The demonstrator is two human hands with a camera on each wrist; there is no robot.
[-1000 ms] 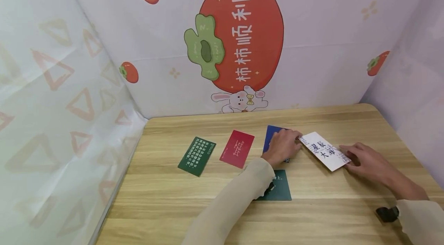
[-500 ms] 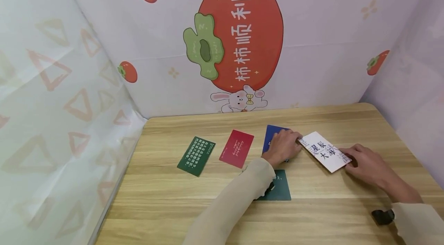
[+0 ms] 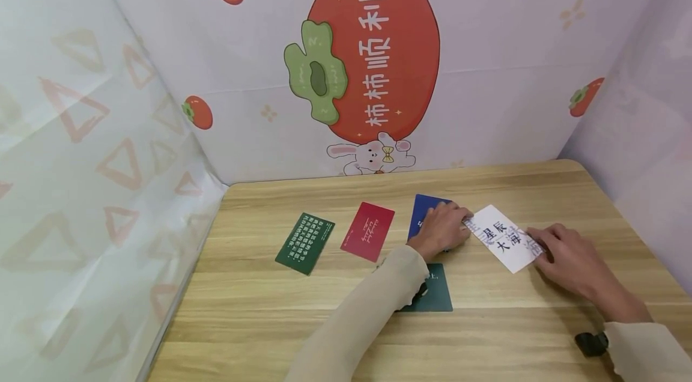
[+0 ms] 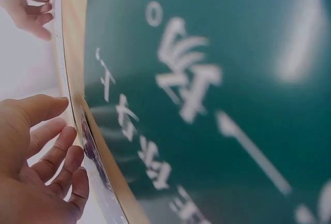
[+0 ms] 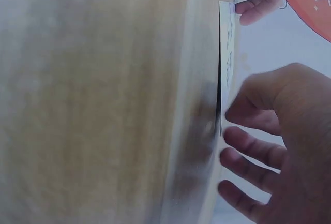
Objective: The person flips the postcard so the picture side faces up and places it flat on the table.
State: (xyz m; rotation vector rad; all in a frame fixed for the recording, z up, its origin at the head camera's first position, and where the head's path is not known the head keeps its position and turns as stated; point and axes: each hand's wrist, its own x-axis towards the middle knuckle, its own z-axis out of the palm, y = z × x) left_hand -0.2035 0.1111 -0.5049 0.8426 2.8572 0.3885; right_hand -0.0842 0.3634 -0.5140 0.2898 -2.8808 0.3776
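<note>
A white card point(image 3: 503, 241) with black characters and pale purple print lies slantwise between the two hands at the right of the table. My left hand point(image 3: 443, 227) pinches its left corner and partly covers a blue card point(image 3: 421, 209). At the opposite end, my right hand point(image 3: 574, 262) holds the right corner between thumb and fingers. In the right wrist view the white card point(image 5: 226, 53) appears nearly edge-on, with the right thumb and index fingertip at its near end. A teal card point(image 3: 439, 292) lies under the left forearm, large and blurred in the left wrist view.
A red card point(image 3: 369, 232) and a dark green card point(image 3: 305, 244) with white writing lie left of the hands on the wooden table point(image 3: 259, 334). Printed cloth with a big persimmon point(image 3: 400, 51) hangs behind the table, and pale cloth rises at both sides.
The right hand and forearm have shifted slightly left and towards the person, and the white card's right end has swung a little nearer. The left hand has stayed almost still.
</note>
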